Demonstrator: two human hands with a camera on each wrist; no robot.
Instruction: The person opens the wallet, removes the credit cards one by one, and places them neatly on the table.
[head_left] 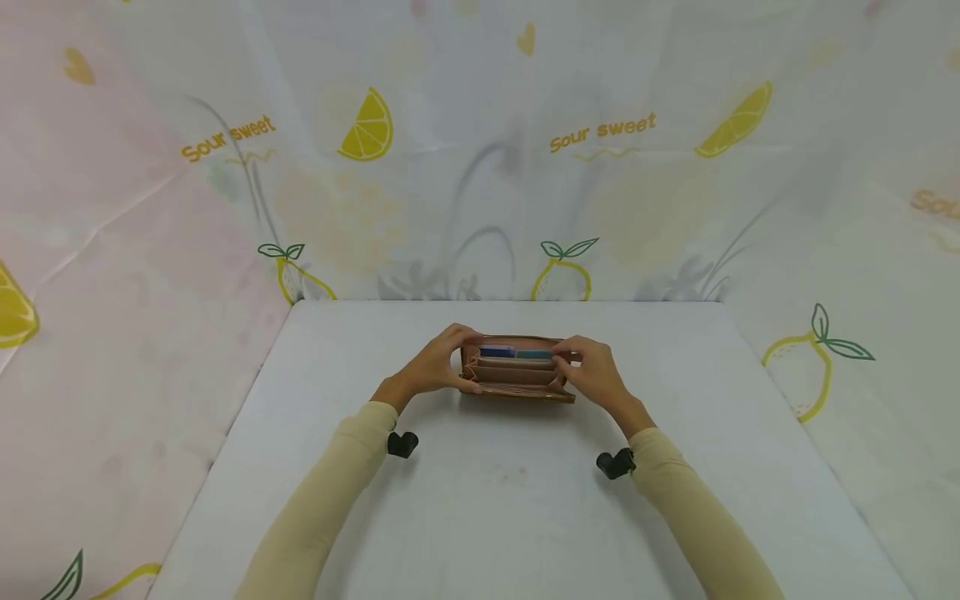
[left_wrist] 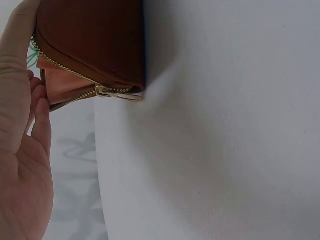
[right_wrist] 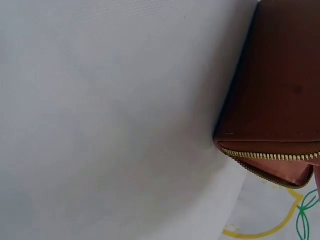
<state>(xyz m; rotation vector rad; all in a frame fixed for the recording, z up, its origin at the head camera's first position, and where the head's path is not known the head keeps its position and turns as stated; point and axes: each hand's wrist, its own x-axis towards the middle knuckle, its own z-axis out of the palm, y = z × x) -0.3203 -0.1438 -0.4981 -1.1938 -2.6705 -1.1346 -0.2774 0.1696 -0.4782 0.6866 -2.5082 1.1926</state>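
A brown zip-around wallet [head_left: 517, 393] stands unzipped on the white table, its pleated compartments facing up toward the head camera. A blue card [head_left: 497, 352] and a teal card [head_left: 533, 355] show in its rear slots. My left hand [head_left: 435, 362] grips the wallet's left end, fingers at the back edge and thumb at the front. My right hand [head_left: 596, 371] pinches at the right end, fingertips just beside the teal card; their exact contact is too small to tell. A gold zipper pull [left_wrist: 120, 94] hangs at the wallet's corner in the left wrist view.
The white table [head_left: 495, 517] extends around the wallet and ends at a back edge behind it. Lemon-printed cloth [head_left: 480, 167] hangs behind and along both sides. Black wrist-worn devices [head_left: 402, 444] sit at both sleeve cuffs.
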